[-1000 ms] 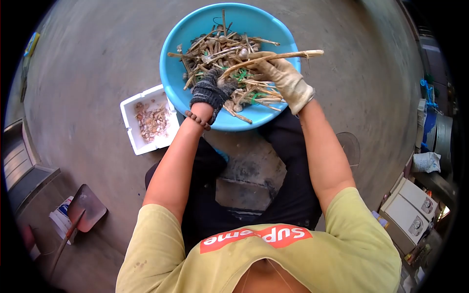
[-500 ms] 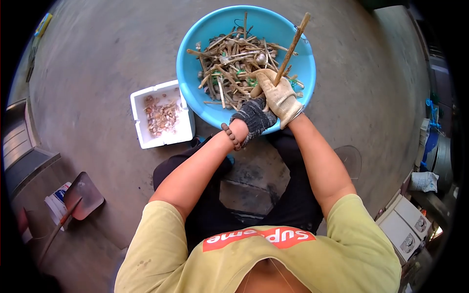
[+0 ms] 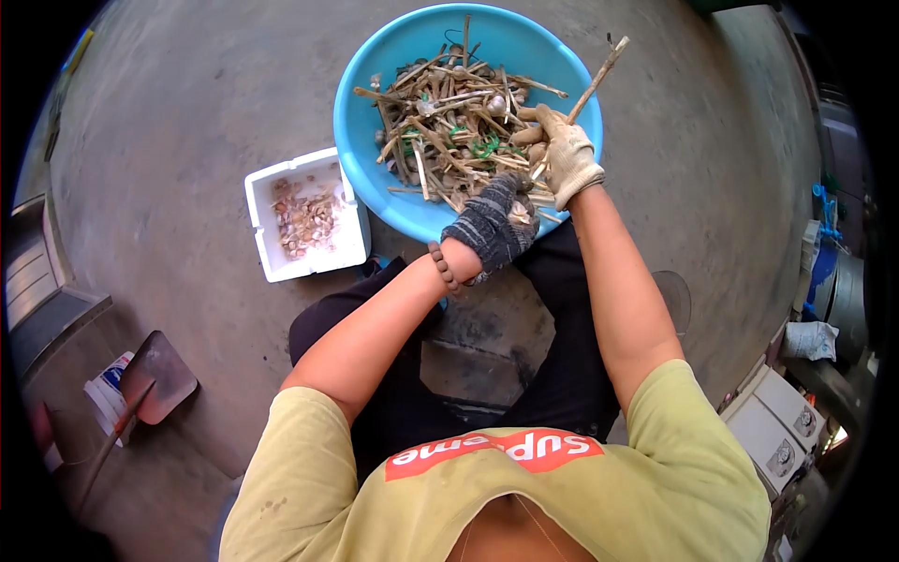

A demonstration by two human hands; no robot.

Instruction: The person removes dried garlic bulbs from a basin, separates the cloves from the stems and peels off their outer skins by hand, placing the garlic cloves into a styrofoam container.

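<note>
My right hand (image 3: 562, 155), in a beige work glove, is closed on a long dry garlic stalk (image 3: 601, 77) that sticks up past the basin's right rim. My left hand (image 3: 492, 225), in a dark grey knitted glove, is closed around a pale garlic bulb (image 3: 521, 214), which shows only in part between the fingers. Both hands are over the near right side of a blue basin (image 3: 365, 178). Inside it lies a heap of dried garlic (image 3: 440, 122) with stalks, bulbs and bits of green string.
Left of the basin stands a white foam box (image 3: 265, 245) with loose garlic cloves (image 3: 307, 220) inside. A long-handled shovel (image 3: 161, 379) leans by a white bucket (image 3: 105, 398) at lower left. Boxes (image 3: 773, 421) and a metal pot (image 3: 847, 295) line the right side.
My hands have moved apart: the right hand went right with the stalk, which now leans further outward. The left hand turned slightly, and the pale bulb shows in it.
</note>
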